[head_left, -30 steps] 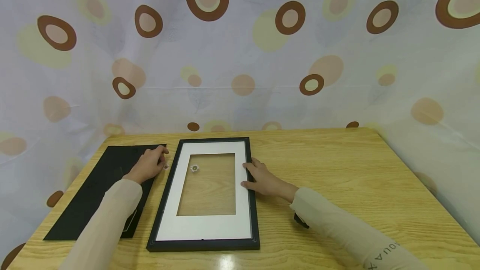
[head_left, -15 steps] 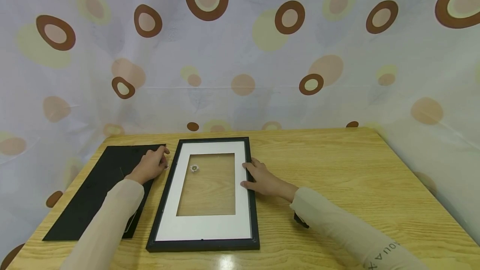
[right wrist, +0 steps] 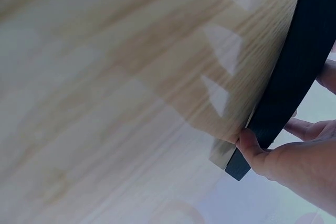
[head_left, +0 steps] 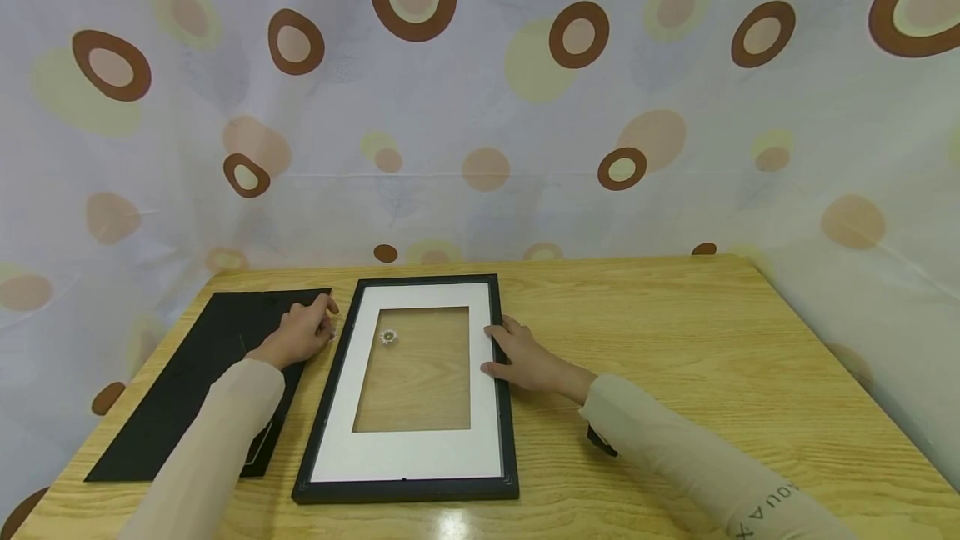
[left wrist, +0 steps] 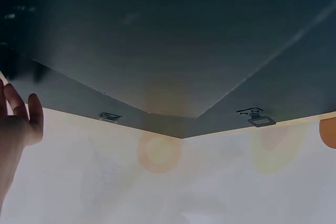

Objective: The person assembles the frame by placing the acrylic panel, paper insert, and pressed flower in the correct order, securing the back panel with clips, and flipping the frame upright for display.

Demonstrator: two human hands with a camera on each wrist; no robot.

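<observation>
A black picture frame [head_left: 405,490] with a white mat [head_left: 408,452] lies flat on the table. My right hand [head_left: 528,361] holds its right side, the thumb [right wrist: 251,145] on one face of the bar and the fingers beyond. Inside the mat's opening, toward the upper left, sits a small white-petalled flower [head_left: 388,337]. My left hand [head_left: 298,333] hovers by the upper right edge of a black backing board [head_left: 202,365], fingers bent downward. A second tiny pale flower [head_left: 333,335] shows beneath those fingers; I cannot tell whether they pinch it.
The wooden table [head_left: 645,315] extends to the right of the frame. Metal hardware [left wrist: 261,121] sticks out at the board's edge in the left wrist view. A patterned curtain [head_left: 480,107] hangs behind the table.
My left hand shifts very slightly around the tiny pale flower, which is partly covered by the fingers. The right hand and the frame stay where they were.
</observation>
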